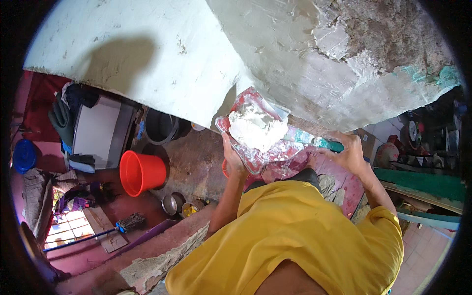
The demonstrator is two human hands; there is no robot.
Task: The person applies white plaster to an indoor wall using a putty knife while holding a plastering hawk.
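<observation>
My left hand [234, 158] reaches up and grips the lower edge of a red flat board [268, 153], smeared white, held just under a slanted plastered surface [147, 54]. A lump of white plaster [253, 129] sits on the board. My right hand [352, 152] holds a putty knife by its green handle [328, 144]. The knife's blade [301, 136] lies at the right side of the board next to the plaster lump. The surface is smooth and white on the left, and rough, grey and bare at the upper right.
Below on the reddish floor stand a red bucket [142, 172], a dark bucket [160, 126], metal bowls [171, 204] and a broom [129, 222]. Grey gloves [61, 120] hang by a white panel [98, 130]. Shelves with clutter [418, 147] are at the right.
</observation>
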